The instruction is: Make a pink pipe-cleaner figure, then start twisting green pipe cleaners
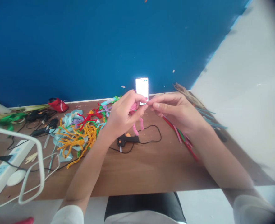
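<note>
From my seat far off, I look down through the head camera at two bare hands raised over a wooden table [139,174]. The left hand [125,109] has its fingers curled around a pink chenille stem bundle [133,107], thumb and forefinger brought together near its outer edge. Two pink ends hang below the palm, above the black glue gun [128,140]. The right hand [172,109] meets the left at the fingertips; something tiny may sit between its thumb and forefinger, but the spot is small and blurred, so I cannot tell whether they are closed on it.

As for progress, I judge the pink piece partly shaped: it is gathered into a bundle, yet its loose ends suggest that it is unfinished. To the left, the orange chenille stems [81,138] are already twisted into branching forms, lying among pale blue ribbon [74,116] with red and purple pieces nearby. Straight coloured stems [180,135] by the right forearm look unworked. The glue gun lies on the table with neither hand on it (I can't read from here whether it is hot). A smartphone [142,87] with a lit screen stands just beyond the hands, near the blue wall [81,46].
</note>
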Demonstrator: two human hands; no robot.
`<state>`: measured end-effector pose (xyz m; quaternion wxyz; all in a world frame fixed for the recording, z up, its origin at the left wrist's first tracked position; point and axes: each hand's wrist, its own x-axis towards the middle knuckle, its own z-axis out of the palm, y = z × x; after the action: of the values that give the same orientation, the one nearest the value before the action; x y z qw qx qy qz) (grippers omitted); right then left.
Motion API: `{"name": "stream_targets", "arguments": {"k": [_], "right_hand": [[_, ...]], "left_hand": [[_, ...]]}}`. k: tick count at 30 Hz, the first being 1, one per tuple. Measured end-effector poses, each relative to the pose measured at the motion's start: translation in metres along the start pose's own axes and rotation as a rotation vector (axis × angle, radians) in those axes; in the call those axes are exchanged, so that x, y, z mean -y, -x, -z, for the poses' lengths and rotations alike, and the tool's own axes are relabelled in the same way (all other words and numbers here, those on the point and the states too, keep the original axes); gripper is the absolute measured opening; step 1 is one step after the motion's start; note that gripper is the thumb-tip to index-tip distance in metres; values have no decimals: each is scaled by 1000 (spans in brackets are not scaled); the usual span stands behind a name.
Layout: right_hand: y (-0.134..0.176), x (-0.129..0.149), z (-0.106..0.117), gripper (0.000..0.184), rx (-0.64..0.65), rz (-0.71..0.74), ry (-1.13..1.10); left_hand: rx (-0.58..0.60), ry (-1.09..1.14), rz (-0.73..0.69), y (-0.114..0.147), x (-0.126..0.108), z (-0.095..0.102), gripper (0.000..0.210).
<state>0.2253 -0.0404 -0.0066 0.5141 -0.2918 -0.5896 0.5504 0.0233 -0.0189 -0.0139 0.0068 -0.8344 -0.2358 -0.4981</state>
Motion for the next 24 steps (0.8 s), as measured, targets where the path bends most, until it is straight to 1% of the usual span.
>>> {"name": "stream_targets", "arguments": {"k": [4,7,15,24], "right_hand": [[1,-1,1,9,14,16,42],[1,0,0,10,4,8,73],[2,0,0,11,8,23,118],[3,3,-2,10,17,5,130]], "left_hand": [[26,-20,-57,0,2,2,9],[42,-24,-70,0,3,4,8],[99,-16,-51,0,3,6,7],[124,-23,-30,1,3,4,11]]}}
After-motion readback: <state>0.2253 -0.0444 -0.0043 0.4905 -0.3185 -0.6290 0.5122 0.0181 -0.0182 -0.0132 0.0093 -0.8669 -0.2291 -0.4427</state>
